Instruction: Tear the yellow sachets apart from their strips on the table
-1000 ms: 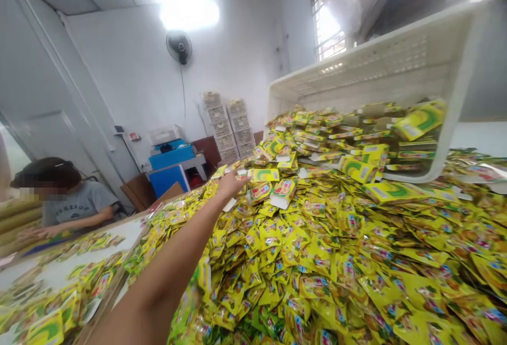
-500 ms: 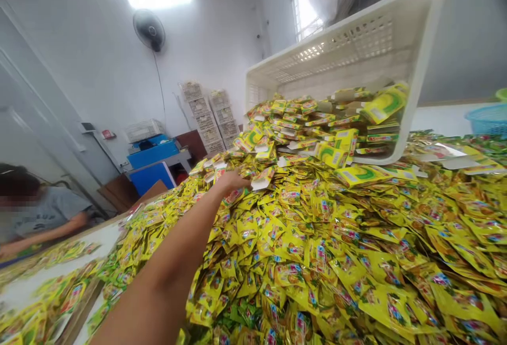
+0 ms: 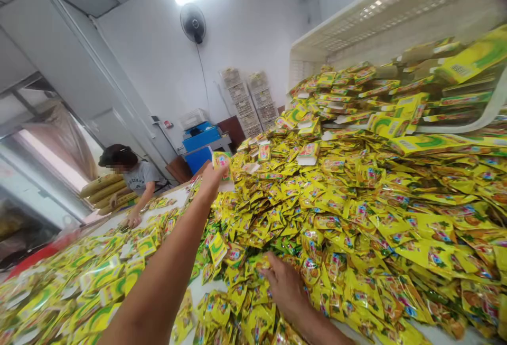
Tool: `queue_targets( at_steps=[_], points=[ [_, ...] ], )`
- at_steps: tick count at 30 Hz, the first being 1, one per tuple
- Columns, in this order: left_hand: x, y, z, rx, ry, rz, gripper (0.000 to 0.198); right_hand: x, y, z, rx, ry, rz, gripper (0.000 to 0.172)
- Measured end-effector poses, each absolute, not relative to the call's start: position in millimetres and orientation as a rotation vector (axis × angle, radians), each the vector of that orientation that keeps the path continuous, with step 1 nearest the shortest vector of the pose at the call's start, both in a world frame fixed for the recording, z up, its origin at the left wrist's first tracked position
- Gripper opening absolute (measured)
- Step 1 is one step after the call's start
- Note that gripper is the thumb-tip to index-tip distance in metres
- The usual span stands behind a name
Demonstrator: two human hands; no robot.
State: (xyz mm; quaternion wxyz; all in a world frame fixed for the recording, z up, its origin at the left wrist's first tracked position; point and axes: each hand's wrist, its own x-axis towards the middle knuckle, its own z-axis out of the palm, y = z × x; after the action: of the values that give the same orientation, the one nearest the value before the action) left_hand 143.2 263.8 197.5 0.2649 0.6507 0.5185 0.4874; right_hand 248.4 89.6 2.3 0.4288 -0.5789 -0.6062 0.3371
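From my remote seat, I judge the left hand [image 3: 211,178] could crumple the carton [image 3: 223,164] it grips by over-squeezing (the right hand's [image 3: 287,289] hold among the sachets [image 3: 348,240] I can't tell).

This is looking like a packing workshop, where sachets [image 3: 325,218] are lying heaped at four o'clock, cartons [image 3: 380,91] are filling a crate [image 3: 380,38] at two, and a co-worker [image 3: 140,176] is reaching down at nine.

Two bare forearms [image 3: 166,260], bare hands [image 3: 288,288]
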Motion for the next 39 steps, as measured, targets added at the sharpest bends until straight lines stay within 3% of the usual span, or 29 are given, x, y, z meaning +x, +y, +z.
queue_targets(
  at_steps=[7, 12, 17, 24, 26, 31, 39],
  points=[
    [75.3, 120.4, 88.1, 0.956, 1.337, 1.522, 0.062, 259.2, 86.5, 29.8, -1.148, -1.171, 1.156, 0.040],
    [68.3, 75.0, 33.7, 0.742, 1.274, 1.695, 0.080, 251.7, 74.9, 41.8, -0.904, -1.152, 1.476, 0.044],
    [73.3, 74.8, 28.2, 0.865, 1.207, 1.671, 0.081, 233.5, 66.4, 30.5, -0.956, -1.216, 1.626, 0.046],
    [62.9, 75.0, 40.0, 1.022, 1.222, 1.542, 0.043, 261.2, 86.6, 24.2, -1.124, -1.363, 1.276, 0.045],
    [56.6, 73.3, 43.4, 1.157, 1.224, 1.514, 0.040, 276.7, 92.2, 26.3, -1.136, -1.502, 1.230, 0.041],
    [49.6, 69.9, 40.6, 1.454, 1.326, 1.211, 0.034, 291.9, 92.8, 35.7, -1.221, -1.680, 1.140, 0.033],
    [62.9, 63.2, 40.3, 1.717, 1.430, 0.728, 0.031, 289.1, 90.8, 38.8, -1.257, -1.604, 1.104, 0.043]
  ],
)
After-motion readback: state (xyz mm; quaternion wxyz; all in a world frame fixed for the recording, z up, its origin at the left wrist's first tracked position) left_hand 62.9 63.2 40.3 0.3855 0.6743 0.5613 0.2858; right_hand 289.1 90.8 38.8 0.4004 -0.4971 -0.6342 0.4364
